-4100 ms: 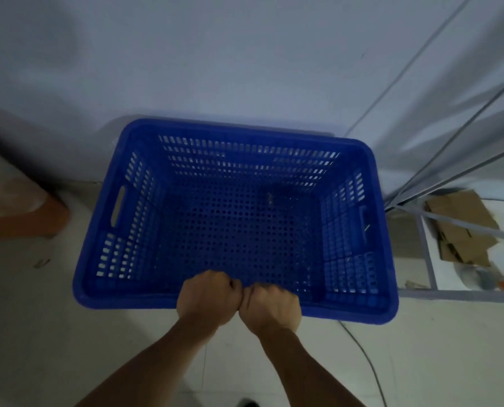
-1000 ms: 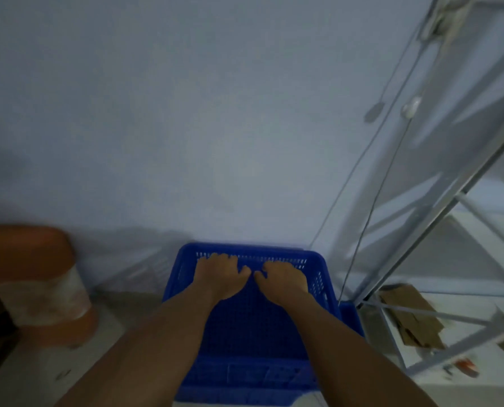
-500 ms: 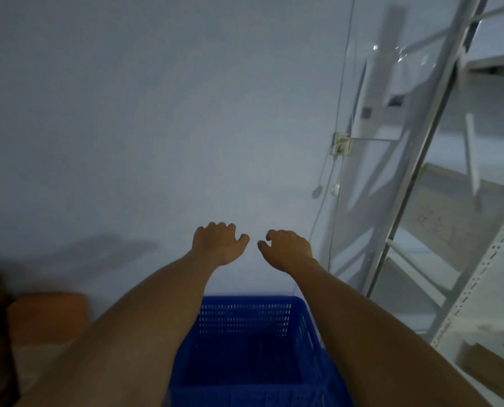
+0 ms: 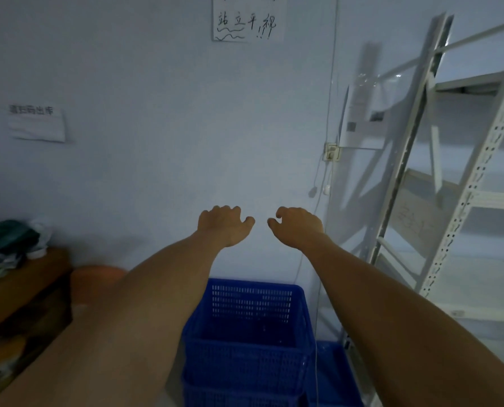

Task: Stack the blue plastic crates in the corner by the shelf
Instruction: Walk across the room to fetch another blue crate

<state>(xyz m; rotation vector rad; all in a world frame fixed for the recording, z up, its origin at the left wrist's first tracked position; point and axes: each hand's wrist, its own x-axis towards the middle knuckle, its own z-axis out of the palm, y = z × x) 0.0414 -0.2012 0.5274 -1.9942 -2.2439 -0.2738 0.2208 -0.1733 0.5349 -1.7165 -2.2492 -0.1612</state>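
A blue perforated plastic crate (image 4: 250, 327) stands low in the view against the wall, on top of at least one more blue crate whose rim shows beneath it. Another blue crate edge (image 4: 331, 365) pokes out on its right, by the shelf foot. My left hand (image 4: 226, 224) and my right hand (image 4: 297, 226) are stretched out side by side in front of the wall, well above the crates. Both hold nothing, fingers loosely curled and apart.
A white metal shelf rack (image 4: 438, 171) fills the right side, beside the crates. A wall socket (image 4: 332, 152) with hanging cables sits near the rack. A wooden bench (image 4: 22, 286) with cloth on it and an orange stool (image 4: 98, 279) are at left. Paper notices hang on the wall.
My hands have let go of the crate and risen above it. The view has tilted upward, so the crate stack now sits low in the frame.
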